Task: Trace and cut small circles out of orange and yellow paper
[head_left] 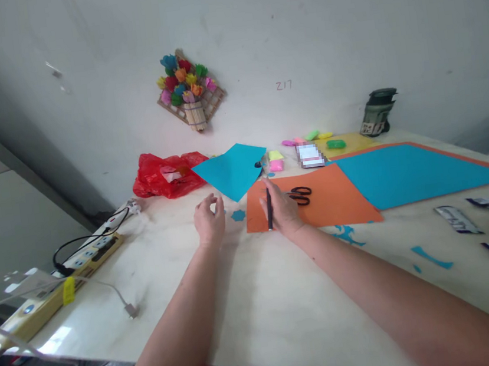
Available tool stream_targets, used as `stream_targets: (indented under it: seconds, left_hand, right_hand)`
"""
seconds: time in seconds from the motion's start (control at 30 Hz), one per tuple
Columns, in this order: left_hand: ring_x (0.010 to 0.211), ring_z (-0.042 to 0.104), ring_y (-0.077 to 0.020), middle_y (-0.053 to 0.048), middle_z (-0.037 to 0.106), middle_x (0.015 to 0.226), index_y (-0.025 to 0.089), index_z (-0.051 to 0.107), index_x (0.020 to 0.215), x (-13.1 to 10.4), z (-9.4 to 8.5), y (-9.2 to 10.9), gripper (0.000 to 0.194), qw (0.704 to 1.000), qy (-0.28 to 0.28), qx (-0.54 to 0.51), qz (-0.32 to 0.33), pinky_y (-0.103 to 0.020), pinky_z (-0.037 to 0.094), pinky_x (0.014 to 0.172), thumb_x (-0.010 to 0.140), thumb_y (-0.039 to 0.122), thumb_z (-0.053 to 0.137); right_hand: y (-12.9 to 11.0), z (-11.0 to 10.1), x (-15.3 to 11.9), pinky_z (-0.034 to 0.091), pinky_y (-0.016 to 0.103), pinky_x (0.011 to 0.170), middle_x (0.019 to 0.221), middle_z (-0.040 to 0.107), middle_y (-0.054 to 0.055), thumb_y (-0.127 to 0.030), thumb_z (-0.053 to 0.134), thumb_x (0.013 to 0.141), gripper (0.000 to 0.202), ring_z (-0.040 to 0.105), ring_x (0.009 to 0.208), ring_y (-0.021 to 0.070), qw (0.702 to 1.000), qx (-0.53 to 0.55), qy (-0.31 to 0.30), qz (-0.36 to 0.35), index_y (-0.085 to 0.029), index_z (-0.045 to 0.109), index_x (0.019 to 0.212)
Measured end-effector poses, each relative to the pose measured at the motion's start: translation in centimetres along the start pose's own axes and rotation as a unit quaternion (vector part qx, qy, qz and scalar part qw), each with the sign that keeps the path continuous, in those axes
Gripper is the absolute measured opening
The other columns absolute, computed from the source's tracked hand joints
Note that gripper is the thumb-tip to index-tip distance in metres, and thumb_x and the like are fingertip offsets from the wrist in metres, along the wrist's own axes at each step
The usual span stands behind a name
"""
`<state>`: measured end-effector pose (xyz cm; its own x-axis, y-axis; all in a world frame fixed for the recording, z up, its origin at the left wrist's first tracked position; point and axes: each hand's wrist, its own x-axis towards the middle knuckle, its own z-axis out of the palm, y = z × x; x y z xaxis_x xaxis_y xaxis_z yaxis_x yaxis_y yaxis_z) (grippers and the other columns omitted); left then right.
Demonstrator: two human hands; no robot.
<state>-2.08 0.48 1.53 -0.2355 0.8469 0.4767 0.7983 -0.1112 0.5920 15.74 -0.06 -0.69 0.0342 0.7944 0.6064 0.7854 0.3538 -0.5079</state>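
My left hand (210,220) is over the table, its fingers loosely curled with a gap at the thumb and nothing visible in them. Just right of it lies a small blue paper cutout (238,215) with a scalloped edge. My right hand (284,209) grips a black pen (269,211), held upright above the left part of an orange paper sheet (331,199). Black-handled scissors (301,191) lie on that sheet, their blades partly hidden behind my right hand. A blue paper sheet (233,169) lies turned cornerwise beyond both hands.
Large blue paper (413,174) lies at right, near blue scraps (348,234). Behind are a phone (310,155), clay packets (277,165) and a dark bottle (379,112). A red plastic bag (167,174) and a power strip (88,255) with cables sit left.
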Motion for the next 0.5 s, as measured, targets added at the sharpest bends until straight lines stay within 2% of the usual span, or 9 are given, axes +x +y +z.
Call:
stream_targets:
  seconds: [0.07,0.13,0.2,0.27,0.37,0.5]
  left_hand:
    - [0.081,0.063,-0.0187,-0.007,0.068,0.088,0.02,0.059,0.083,-0.3,0.1,0.6,0.04,0.995,-0.042,-0.089,-0.007,-0.03,0.046,0.074,0.083,0.051,0.034]
    - [0.058,0.062,-0.0152,-0.005,0.067,0.07,0.018,0.059,0.08,-0.9,0.4,1.3,0.043,0.978,-0.129,-0.165,0.007,-0.026,0.047,0.059,0.08,0.055,0.037]
    - [0.05,0.06,-0.0138,-0.003,0.066,0.065,0.017,0.059,0.085,-1.6,0.7,2.0,0.04,0.955,-0.227,-0.191,0.029,-0.023,0.045,0.053,0.075,0.054,0.049]
    - [0.051,0.06,-0.014,-0.002,0.066,0.064,0.017,0.059,0.092,-2.1,1.1,2.5,0.039,0.941,-0.275,-0.195,0.034,-0.022,0.044,0.049,0.07,0.048,0.058]
    - [0.05,0.059,-0.0134,0.0,0.064,0.059,0.017,0.06,0.088,-2.6,1.6,2.7,0.029,0.932,-0.294,-0.205,0.044,-0.021,0.042,0.047,0.069,0.039,0.06]
    - [0.05,0.058,-0.0133,0.0,0.063,0.057,0.018,0.063,0.079,-2.3,1.9,2.3,0.022,0.942,-0.276,-0.185,0.04,-0.021,0.042,0.048,0.07,0.037,0.058]
  right_hand:
    - [-0.2,-0.1,-0.1,0.045,0.035,0.081,0.132,0.044,0.011,-0.018,0.043,0.078,0.062,0.051,0.108,0.0274,0.999,-0.024,-0.002,-0.028,-0.018,0.023,0.137]
    - [-0.5,-0.2,-0.2,0.045,0.036,0.08,0.139,0.034,0.012,-0.013,0.044,0.074,0.071,0.047,0.113,0.0284,0.998,-0.044,-0.01,-0.053,-0.017,0.016,0.139]
    - [-0.8,-0.4,-0.3,0.045,0.037,0.081,0.142,0.028,0.013,-0.011,0.046,0.07,0.078,0.043,0.116,0.0288,0.996,-0.055,-0.021,-0.065,-0.015,0.012,0.14]
    - [-0.9,-0.3,-0.3,0.044,0.037,0.083,0.142,0.026,0.013,-0.01,0.048,0.067,0.083,0.042,0.118,0.0284,0.996,-0.057,-0.032,-0.069,-0.015,0.01,0.14]
    - [-1.0,0.0,-0.3,0.043,0.036,0.085,0.143,0.024,0.012,-0.008,0.049,0.062,0.089,0.04,0.12,0.027,0.995,-0.056,-0.045,-0.072,-0.016,0.008,0.14]
    - [-1.1,-0.1,-0.4,0.043,0.034,0.084,0.143,0.026,0.011,-0.012,0.049,0.067,0.084,0.038,0.121,0.0257,0.992,-0.064,-0.063,-0.087,-0.016,0.009,0.141]
